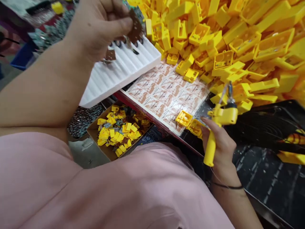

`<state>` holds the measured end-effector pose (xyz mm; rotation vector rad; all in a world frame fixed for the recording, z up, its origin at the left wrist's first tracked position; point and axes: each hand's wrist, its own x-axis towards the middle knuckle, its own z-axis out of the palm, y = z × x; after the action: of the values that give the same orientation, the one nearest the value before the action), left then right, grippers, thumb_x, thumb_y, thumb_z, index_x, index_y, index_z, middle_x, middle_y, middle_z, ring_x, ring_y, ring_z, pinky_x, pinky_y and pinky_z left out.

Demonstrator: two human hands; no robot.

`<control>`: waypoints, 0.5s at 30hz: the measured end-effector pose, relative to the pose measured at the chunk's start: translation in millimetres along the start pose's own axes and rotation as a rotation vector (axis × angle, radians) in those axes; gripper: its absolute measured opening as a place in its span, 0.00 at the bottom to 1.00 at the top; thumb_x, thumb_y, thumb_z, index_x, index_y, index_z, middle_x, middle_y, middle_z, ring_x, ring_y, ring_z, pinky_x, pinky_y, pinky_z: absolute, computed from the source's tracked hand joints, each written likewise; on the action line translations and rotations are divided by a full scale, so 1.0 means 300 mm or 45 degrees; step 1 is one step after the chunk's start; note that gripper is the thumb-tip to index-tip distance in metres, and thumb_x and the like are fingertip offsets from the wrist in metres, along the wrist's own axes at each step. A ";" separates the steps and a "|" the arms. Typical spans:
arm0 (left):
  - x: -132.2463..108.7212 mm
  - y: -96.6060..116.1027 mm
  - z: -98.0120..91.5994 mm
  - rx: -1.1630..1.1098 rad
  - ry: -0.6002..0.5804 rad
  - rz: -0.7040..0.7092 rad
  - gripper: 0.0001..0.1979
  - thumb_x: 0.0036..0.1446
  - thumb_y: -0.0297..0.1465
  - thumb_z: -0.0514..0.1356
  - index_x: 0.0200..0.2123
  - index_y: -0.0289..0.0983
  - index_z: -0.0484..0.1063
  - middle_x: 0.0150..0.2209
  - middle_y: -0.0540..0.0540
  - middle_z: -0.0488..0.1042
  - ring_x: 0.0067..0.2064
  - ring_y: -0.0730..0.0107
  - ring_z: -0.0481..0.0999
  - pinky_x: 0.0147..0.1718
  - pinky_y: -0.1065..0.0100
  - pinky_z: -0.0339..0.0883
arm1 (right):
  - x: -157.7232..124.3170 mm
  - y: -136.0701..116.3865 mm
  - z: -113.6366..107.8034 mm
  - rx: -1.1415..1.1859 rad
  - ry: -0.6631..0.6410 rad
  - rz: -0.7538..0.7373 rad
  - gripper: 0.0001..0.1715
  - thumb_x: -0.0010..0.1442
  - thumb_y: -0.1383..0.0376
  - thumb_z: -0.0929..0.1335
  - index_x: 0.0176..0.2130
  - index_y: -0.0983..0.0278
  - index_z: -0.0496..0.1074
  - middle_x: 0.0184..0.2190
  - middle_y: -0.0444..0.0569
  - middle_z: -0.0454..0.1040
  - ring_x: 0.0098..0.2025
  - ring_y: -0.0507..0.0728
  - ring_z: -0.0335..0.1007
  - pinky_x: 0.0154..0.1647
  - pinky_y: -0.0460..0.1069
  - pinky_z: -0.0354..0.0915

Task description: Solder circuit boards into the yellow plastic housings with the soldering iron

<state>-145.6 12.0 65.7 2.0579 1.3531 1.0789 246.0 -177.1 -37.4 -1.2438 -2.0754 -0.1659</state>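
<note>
Left hand [100, 28] pinches a brown flat piece [136, 27] above the white foam tray [119, 68]. Right hand [220, 143], beyond the tray's near corner, grips a yellow handled tool [210, 149], beside heaped yellow plastic housings [202, 41].

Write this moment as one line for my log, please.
left hand: pinches brown piece | right hand: grips yellow-handled tool | nearby: white foam tray, yellow plastic housings
</note>
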 end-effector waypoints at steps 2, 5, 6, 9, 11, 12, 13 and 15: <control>-0.017 0.105 0.118 -0.224 -0.179 -0.094 0.23 0.49 0.49 0.69 0.41 0.40 0.74 0.42 0.50 0.82 0.49 0.58 0.84 0.56 0.45 0.75 | 0.035 -0.021 0.035 -0.022 -0.056 -0.035 0.19 0.66 0.62 0.73 0.55 0.58 0.72 0.43 0.50 0.82 0.43 0.60 0.81 0.52 0.56 0.76; -0.073 0.191 0.289 -0.394 -0.346 -0.047 0.15 0.54 0.42 0.67 0.37 0.38 0.72 0.45 0.48 0.82 0.48 0.65 0.84 0.59 0.51 0.74 | 0.065 -0.038 0.088 -0.004 -0.136 -0.055 0.20 0.68 0.58 0.71 0.56 0.60 0.69 0.43 0.52 0.81 0.43 0.61 0.80 0.58 0.61 0.72; -0.100 0.190 0.338 -0.406 -0.378 -0.002 0.12 0.56 0.40 0.66 0.36 0.38 0.72 0.50 0.46 0.82 0.52 0.65 0.83 0.62 0.51 0.71 | 0.068 -0.041 0.099 -0.003 -0.145 -0.051 0.19 0.69 0.59 0.70 0.57 0.60 0.68 0.43 0.51 0.81 0.42 0.60 0.79 0.58 0.61 0.71; -0.198 0.114 0.444 -0.304 -0.513 0.140 0.07 0.57 0.37 0.63 0.34 0.40 0.78 0.64 0.45 0.75 0.68 0.60 0.71 0.72 0.48 0.60 | 0.061 -0.041 0.095 -0.002 -0.163 -0.071 0.18 0.70 0.62 0.70 0.57 0.60 0.68 0.40 0.49 0.81 0.39 0.58 0.79 0.55 0.58 0.71; -0.263 0.047 0.470 -0.218 -0.659 0.195 0.09 0.56 0.34 0.60 0.34 0.43 0.82 0.65 0.46 0.74 0.70 0.58 0.68 0.73 0.45 0.56 | 0.048 -0.039 0.069 0.018 -0.183 -0.109 0.19 0.69 0.60 0.71 0.57 0.60 0.68 0.42 0.49 0.81 0.41 0.58 0.80 0.56 0.58 0.72; -0.289 0.023 0.470 -0.189 -0.705 0.190 0.11 0.57 0.33 0.59 0.36 0.44 0.83 0.66 0.46 0.73 0.71 0.57 0.68 0.73 0.45 0.55 | 0.041 -0.037 0.052 0.029 -0.169 -0.117 0.20 0.68 0.60 0.72 0.57 0.60 0.69 0.43 0.50 0.82 0.43 0.59 0.80 0.56 0.59 0.72; -0.311 0.008 0.464 -0.167 -0.719 0.169 0.14 0.57 0.32 0.57 0.39 0.44 0.84 0.66 0.46 0.73 0.71 0.57 0.68 0.73 0.44 0.56 | 0.034 -0.036 0.035 0.032 -0.129 -0.104 0.20 0.68 0.59 0.73 0.56 0.58 0.69 0.44 0.50 0.82 0.44 0.59 0.81 0.56 0.58 0.73; -0.335 0.006 0.441 -0.119 -0.643 0.069 0.18 0.59 0.32 0.56 0.47 0.44 0.83 0.66 0.45 0.74 0.69 0.57 0.70 0.70 0.46 0.62 | 0.025 -0.032 0.002 0.014 -0.034 -0.032 0.16 0.66 0.60 0.74 0.52 0.57 0.72 0.43 0.48 0.83 0.43 0.59 0.81 0.49 0.56 0.76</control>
<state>-59.7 -73.4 -47.9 2.1145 0.9779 0.5673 235.7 -176.5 -31.1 -1.2194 -2.1131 -0.1496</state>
